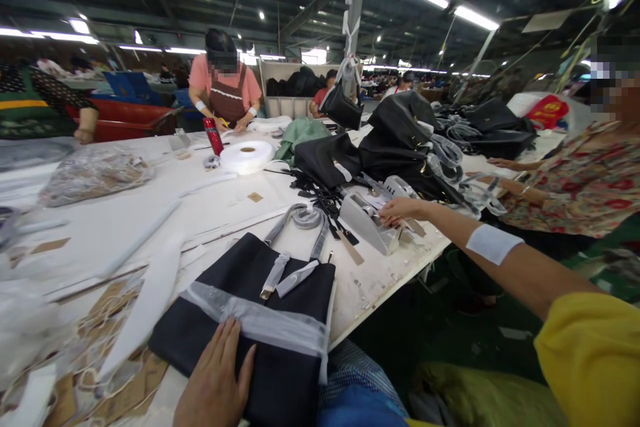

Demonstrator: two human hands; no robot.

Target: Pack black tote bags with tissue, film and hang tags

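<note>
The dark bag [225, 273] lies at the tabletop's [210, 207] near edge, handles [305, 220] wrapped and a film band [265, 323] across it. That much looks done. Left hand [215, 380] rests flat on it, grip open. Right hand [397, 210] touches the grey dispenser [367, 223] further right; I cannot tell its grip.

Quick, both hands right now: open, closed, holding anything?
Left hand: open, flat on the dark bag.
Right hand: at the grey tray; grip cannot be told.
</note>
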